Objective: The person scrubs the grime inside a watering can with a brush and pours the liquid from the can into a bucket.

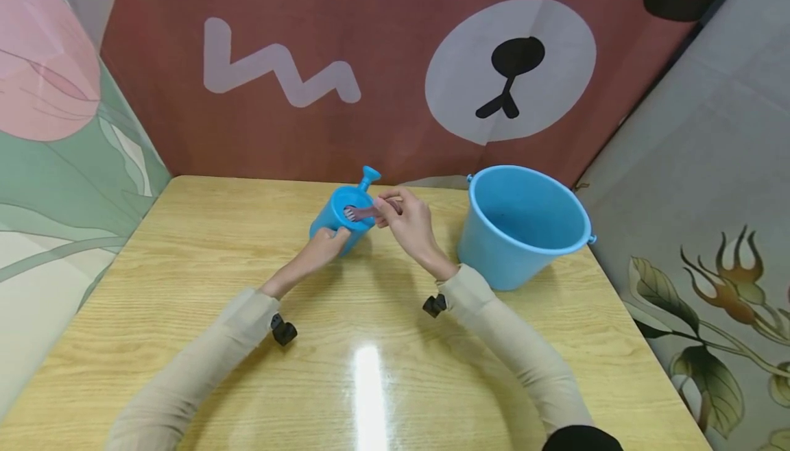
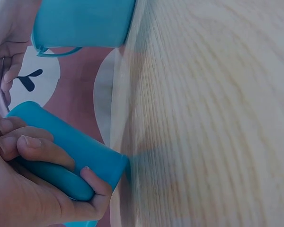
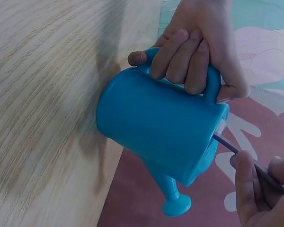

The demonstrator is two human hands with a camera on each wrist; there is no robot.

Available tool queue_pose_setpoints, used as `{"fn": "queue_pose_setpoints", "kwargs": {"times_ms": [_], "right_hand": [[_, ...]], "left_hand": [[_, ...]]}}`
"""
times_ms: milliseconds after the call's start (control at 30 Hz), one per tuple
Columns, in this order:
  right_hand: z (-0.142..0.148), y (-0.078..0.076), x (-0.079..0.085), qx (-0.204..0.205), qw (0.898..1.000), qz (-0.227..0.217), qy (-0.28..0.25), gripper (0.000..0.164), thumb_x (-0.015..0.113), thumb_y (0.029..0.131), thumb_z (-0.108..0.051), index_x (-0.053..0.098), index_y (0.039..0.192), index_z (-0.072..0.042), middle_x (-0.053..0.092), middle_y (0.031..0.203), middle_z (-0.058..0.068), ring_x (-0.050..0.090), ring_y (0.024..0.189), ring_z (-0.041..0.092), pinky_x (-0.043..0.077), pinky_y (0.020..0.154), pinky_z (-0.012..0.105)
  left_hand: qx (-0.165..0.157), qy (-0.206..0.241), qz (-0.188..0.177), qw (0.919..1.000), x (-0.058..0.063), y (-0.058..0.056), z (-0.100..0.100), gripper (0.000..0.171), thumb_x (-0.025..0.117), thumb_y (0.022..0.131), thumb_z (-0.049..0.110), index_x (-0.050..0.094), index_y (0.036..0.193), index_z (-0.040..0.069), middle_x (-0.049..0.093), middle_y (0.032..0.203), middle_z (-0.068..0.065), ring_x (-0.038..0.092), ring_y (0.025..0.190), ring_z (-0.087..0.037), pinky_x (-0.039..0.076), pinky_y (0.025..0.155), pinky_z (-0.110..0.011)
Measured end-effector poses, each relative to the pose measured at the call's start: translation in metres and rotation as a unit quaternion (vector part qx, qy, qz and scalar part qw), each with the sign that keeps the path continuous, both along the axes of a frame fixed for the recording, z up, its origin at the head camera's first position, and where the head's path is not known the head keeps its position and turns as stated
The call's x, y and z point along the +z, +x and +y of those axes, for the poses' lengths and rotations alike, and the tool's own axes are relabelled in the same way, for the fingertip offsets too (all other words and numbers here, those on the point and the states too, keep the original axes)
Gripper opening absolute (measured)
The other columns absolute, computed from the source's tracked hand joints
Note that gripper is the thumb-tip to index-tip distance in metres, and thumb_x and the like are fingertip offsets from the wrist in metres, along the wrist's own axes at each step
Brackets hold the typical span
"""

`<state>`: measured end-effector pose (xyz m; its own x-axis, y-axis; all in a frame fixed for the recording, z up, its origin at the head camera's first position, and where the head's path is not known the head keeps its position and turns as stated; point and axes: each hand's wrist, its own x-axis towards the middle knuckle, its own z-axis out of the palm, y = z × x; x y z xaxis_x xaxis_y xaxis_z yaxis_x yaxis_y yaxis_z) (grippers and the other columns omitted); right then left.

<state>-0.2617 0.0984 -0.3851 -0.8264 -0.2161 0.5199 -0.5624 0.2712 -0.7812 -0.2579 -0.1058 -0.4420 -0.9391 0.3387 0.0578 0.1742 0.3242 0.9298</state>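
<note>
A blue watering can point(image 1: 324, 219) is tilted at the far middle of the table, its base close to the tabletop. My left hand point(image 1: 329, 245) grips its handle point(image 2: 61, 179), with the fingers curled round it in both wrist views. In my right hand point(image 1: 412, 226), thumb and fingers pinch the mauve handle of a toothbrush point(image 1: 369, 212). Its white bristles are at the can's round opening in the head view. The right wrist view shows the toothbrush's thin handle point(image 3: 227, 143) running into that opening. The spout point(image 3: 173, 201) with its flared end points away from my hands.
A large light-blue bucket point(image 1: 524, 266) stands on the right of the wooden table point(image 1: 204, 245), beside my right forearm. Behind the table hangs a brown cloth point(image 1: 395, 136) with a bear face. Patterned cloths hang at both sides.
</note>
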Motion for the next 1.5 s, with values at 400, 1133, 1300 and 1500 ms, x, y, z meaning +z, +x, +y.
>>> {"fn": "queue_pose_setpoints", "kwargs": {"times_ms": [400, 1133, 1300, 1500], "right_hand": [[-0.004, 0.001, 0.005, 0.02, 0.999, 0.049, 0.009, 0.02, 0.052, 0.101, -0.004, 0.065, 0.106, 0.01, 0.07, 0.082, 0.021, 0.069, 0.072, 0.035, 0.056, 0.066, 0.045], [-0.006, -0.017, 0.003, 0.017, 0.995, 0.062, 0.08, 0.023, 0.051, 0.103, -0.016, 0.069, 0.1, -0.003, 0.068, 0.079, 0.006, 0.064, 0.069, 0.023, 0.05, 0.062, 0.03], [-0.004, -0.019, 0.01, 0.043, 0.994, 0.064, 0.076, 0.021, 0.05, 0.103, -0.015, 0.067, 0.1, -0.003, 0.068, 0.082, 0.006, 0.066, 0.075, 0.02, 0.053, 0.07, 0.03], [-0.006, -0.02, 0.005, 0.075, 0.99, 0.06, 0.105, 0.021, 0.052, 0.102, -0.013, 0.068, 0.097, -0.001, 0.071, 0.083, 0.007, 0.067, 0.077, 0.018, 0.053, 0.07, 0.029]], "left_hand": [[-0.003, 0.011, 0.007, 0.9999, -0.001, 0.001, -0.001, 0.05, 0.035, 0.102, 0.03, 0.037, 0.055, 0.014, 0.03, 0.049, 0.006, 0.023, 0.045, -0.009, 0.025, 0.046, -0.026], [0.002, -0.005, -0.007, 1.0, 0.001, 0.002, 0.001, 0.047, 0.038, 0.1, 0.03, 0.038, 0.056, 0.014, 0.031, 0.05, 0.007, 0.024, 0.046, -0.009, 0.025, 0.046, -0.026], [0.001, -0.01, -0.009, 0.9999, 0.002, 0.002, 0.001, 0.046, 0.038, 0.099, 0.032, 0.038, 0.057, 0.014, 0.031, 0.052, 0.007, 0.025, 0.046, -0.008, 0.026, 0.046, -0.026], [-0.023, -0.014, 0.015, 0.9995, 0.0, 0.002, -0.001, 0.045, 0.035, 0.098, 0.031, 0.035, 0.055, 0.017, 0.03, 0.051, 0.007, 0.024, 0.044, -0.008, 0.026, 0.044, -0.025]]}}
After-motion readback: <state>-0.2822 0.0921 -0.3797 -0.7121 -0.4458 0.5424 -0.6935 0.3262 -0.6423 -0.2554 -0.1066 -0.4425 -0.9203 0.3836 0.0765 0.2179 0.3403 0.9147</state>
